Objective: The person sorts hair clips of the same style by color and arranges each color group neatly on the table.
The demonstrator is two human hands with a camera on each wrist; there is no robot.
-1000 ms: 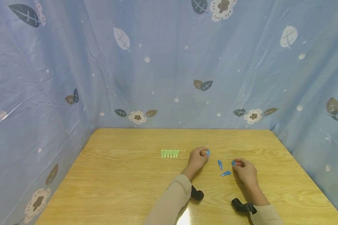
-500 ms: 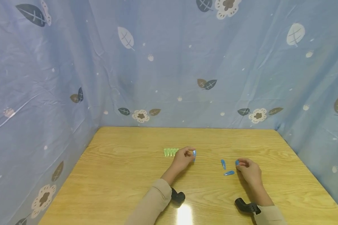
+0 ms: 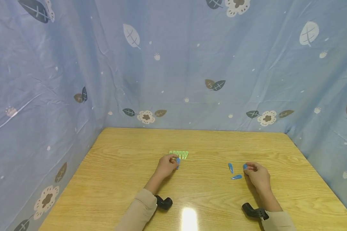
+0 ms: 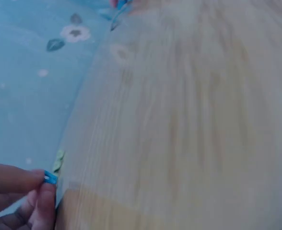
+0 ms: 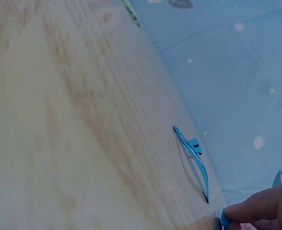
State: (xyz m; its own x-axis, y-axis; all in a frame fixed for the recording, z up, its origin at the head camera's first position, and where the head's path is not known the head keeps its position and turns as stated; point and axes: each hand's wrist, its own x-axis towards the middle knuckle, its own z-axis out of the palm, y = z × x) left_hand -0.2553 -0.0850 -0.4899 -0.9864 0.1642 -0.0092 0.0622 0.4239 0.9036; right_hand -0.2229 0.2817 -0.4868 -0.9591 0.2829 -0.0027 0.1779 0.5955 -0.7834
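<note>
Nearest me are two beige fabric sleeves [image 3: 138, 208] and two bent black plastic wrist mounts [image 3: 164, 203], above a yellow wood-grain table [image 3: 214, 202]. Beyond, two glossy blue teardrop-shaped hair clips lie apart on the wood: the nearer clip [image 3: 236, 176] crosswise, the farther clip [image 3: 230, 168] pointing away. Just right of them, the right hand [image 3: 258, 176] pinches a third blue clip [image 3: 244, 166], thumb and fingertips nearly together. Well to the left, the left hand [image 3: 164, 166] pinches a fourth blue clip [image 3: 178, 163] likewise, just in front of six pale-green hair clips [image 3: 180, 153] lying side by side; whether its clip touches the wood I can't tell. That makes four blue, six green. I'd judge them light, stiff, rather slippery and hardly fragile, best pinched by the long edges. Farthest hangs one blue leaf-and-flower-printed fabric curtain [image 3: 173, 64].
</note>
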